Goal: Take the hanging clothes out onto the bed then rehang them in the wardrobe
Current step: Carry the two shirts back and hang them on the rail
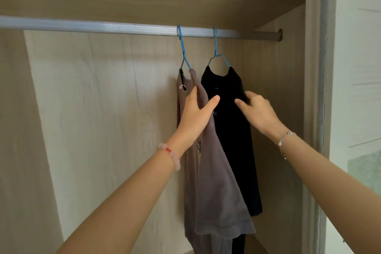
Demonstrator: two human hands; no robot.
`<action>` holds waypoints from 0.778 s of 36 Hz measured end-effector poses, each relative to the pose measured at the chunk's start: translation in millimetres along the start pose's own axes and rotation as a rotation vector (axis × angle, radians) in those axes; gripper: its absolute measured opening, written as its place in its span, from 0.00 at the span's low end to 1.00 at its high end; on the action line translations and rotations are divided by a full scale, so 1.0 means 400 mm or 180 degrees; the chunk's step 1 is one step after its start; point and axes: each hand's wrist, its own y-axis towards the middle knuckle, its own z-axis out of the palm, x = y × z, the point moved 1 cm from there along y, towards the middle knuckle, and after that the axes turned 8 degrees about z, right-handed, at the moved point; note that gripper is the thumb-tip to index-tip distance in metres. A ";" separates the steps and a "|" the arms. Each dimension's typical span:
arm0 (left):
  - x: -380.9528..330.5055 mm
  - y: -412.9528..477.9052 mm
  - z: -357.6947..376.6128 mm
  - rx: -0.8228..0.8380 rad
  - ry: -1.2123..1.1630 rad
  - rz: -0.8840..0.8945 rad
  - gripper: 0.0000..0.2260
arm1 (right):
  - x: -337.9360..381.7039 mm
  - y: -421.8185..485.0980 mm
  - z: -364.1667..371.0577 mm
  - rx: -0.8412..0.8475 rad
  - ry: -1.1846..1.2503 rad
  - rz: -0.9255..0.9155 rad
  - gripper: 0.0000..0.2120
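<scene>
1. Wardrobe (103, 109). Pale wood-grain laminate, flat panels, a narrow right-hand corner. Your risk: both garments hang close to that side wall, so a hanger swung outward may knock against it.

2. Rail (103, 27). Ribbed grey metal tube, horizontal, socketed at the right wall. Its surface looks smooth; a sideways tug from you will probably slide a hook rather than free it.

3. Taupe top (216, 192). Soft, thin knit, sleeveless, flared hem, hanging on the rail to the left of the black one. Your left hand (195, 113) grips its shoulder fold, fingers curled behind, thumb stretched forward. Pull down and the strap may slip off the wire.

4. Black top (233, 140). Matt jersey, narrow and long, hanging nearest the corner. Your right hand (257, 111) pinches its right shoulder edge, fingers wrapped behind. Same hazard: cloth, not hanger, is in your grasp.

5. Two blue hangers (182, 47). Thin coated wire with twisted necks, both hooked over the rail. Lift them together and the hooks could tangle.

6. Chain bracelet (285, 138), bead bracelet (171, 155). Either could snag the knit.
</scene>
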 end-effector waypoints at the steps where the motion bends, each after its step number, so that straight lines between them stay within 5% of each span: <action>1: 0.007 -0.013 -0.003 0.0015 0.0020 0.0019 0.30 | -0.006 -0.010 0.002 0.0043 0.0117 0.0045 0.16; 12: 0.201 -0.381 -0.005 0.0708 0.0541 -0.0401 0.35 | -0.186 -0.326 0.117 0.0579 0.0879 0.0849 0.30; 20: 0.352 -0.677 -0.056 0.1323 0.0462 -0.1468 0.26 | -0.322 -0.647 0.209 0.0509 0.0446 0.1998 0.13; 28: 0.350 -0.920 -0.209 0.1099 -0.0089 -0.1882 0.09 | -0.301 -1.036 0.288 0.0034 0.0622 0.2909 0.09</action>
